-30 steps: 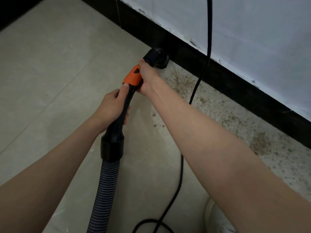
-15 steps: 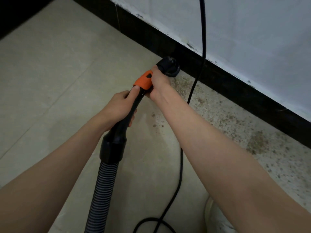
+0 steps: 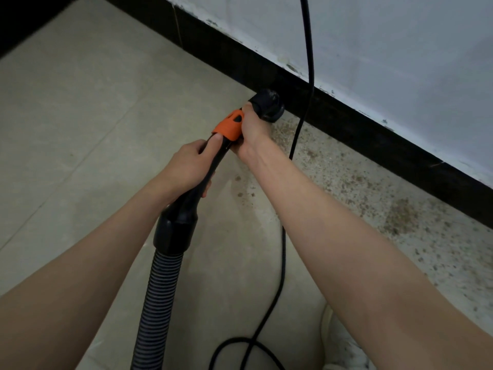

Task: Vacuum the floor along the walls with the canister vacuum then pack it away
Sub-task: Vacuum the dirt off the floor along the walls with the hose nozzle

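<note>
Since the earlier frame the nozzle (image 3: 266,106) had crept farther along the black baseboard (image 3: 373,134), both hands going with it. The left hand (image 3: 186,166) gripped the black wand (image 3: 213,166) below its orange collar (image 3: 229,126), fingers curled round it; the right hand (image 3: 250,132) held the wand beside the collar, just behind the nozzle. The ribbed hose (image 3: 160,295) trailed toward the near edge. Vacuuming along the wall looked to be the step in hand. Brown debris (image 3: 400,217) lay on the floor (image 3: 80,102) to the right, so the next pass probably needed to go there, clear of the power cord (image 3: 282,252).
</note>
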Demonstrator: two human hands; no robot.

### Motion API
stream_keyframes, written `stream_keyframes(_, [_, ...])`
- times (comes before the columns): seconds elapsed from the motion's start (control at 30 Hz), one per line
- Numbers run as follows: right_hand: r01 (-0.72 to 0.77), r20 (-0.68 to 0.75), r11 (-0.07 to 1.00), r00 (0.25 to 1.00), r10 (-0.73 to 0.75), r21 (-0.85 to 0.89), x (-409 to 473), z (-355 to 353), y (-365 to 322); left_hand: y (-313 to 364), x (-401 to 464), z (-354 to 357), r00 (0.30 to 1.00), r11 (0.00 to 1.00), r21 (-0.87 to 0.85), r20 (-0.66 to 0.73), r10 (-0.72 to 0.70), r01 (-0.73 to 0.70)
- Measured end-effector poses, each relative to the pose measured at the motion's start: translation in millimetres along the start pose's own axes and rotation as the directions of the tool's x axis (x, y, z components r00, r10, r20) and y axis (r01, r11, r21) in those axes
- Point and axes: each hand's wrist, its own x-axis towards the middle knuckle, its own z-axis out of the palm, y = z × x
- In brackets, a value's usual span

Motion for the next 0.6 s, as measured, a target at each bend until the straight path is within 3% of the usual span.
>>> stream_keyframes(0.6, [-0.041,0.037,0.999,0.998,0.040,0.025,-23,3,22,-5,-31,-16,1.000,0.999,0.028,-0.008,-0.024,0.024])
